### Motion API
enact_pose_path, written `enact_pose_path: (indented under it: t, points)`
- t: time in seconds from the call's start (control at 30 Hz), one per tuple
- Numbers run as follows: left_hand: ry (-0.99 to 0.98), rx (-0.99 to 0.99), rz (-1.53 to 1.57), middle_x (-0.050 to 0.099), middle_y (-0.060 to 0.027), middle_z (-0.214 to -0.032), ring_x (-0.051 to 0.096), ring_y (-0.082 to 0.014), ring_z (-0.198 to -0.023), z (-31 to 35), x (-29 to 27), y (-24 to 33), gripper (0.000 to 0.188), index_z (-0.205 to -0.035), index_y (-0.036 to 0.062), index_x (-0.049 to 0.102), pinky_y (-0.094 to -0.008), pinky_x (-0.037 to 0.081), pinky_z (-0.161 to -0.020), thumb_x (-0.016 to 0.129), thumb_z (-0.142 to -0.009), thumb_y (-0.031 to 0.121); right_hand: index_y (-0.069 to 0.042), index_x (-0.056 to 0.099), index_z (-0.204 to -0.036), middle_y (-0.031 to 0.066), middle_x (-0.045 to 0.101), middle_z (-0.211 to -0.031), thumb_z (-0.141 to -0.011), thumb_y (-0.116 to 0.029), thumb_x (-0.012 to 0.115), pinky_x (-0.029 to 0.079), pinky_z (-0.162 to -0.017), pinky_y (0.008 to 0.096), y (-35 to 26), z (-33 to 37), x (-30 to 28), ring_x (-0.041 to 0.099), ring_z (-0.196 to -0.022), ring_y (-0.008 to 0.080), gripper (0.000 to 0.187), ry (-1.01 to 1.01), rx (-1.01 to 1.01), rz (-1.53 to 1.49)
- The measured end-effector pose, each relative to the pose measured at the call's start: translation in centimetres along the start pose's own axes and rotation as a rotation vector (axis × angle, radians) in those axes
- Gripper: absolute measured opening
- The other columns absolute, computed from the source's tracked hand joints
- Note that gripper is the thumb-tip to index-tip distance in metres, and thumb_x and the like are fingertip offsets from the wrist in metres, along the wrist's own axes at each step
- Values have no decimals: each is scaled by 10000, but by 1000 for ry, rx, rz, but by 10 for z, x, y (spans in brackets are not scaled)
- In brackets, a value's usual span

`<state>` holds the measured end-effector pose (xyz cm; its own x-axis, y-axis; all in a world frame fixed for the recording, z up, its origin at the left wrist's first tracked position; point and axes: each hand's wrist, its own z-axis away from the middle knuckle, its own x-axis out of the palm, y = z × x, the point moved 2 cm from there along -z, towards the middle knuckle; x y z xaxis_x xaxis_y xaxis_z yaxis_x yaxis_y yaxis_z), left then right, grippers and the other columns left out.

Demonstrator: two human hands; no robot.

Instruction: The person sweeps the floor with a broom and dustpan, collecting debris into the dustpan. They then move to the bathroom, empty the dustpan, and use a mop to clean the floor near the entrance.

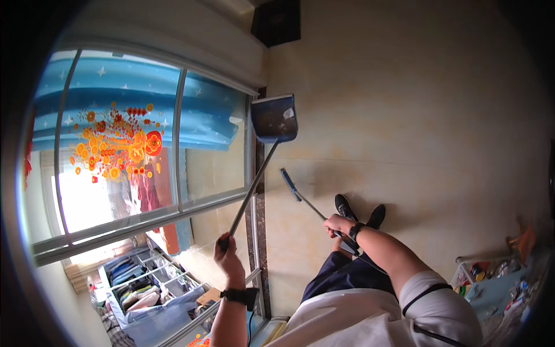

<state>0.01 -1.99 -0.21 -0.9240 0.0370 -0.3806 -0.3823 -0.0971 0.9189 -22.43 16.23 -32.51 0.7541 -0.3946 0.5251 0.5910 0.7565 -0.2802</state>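
My left hand [226, 257] is closed around the grip of a long-handled dustpan. The blue dustpan [267, 122] reaches away from me beside the window frame, with a small pale scrap and some dirt in its pan. In my right hand [340, 225], fingers wrapped round its thin handle, is a broom. The broom's narrow blue head [290, 184] is at the floor, nearer to me than the dustpan and apart from it.
A sliding glass window [214, 139] with orange and red stickers runs along the left. Behind it are a blue curtain [115, 124] and a storage box of folded clothes [139, 289]. Tiled floor [404, 115] spreads ahead. A cluttered cart [491, 283] stands at right.
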Motion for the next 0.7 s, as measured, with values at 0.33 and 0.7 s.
enact_pose_path:
  t: [0.33, 0.7]
  points:
    - [298, -185, -22, 620, 39, -869, 505, -49, -741, -4, -63, -74, 186, -1106, 53, 679, -200, 383, -641, 695, -922, 77, -135, 469, -688, -14, 457, -537, -936, -229, 579, 360, -400, 272, -97, 59, -120, 441, -434, 119, 287, -11, -77, -124]
    - [295, -237, 137, 623, 23, -903, 548, -59, -772, -69, -49, -89, 188, -1114, 33, 669, -197, 427, -682, 686, -929, 66, -102, 565, -819, -1, 540, -651, -886, -185, 615, 415, -431, 289, -170, 242, -186, 453, -448, 68, 117, 764, 14, 66]
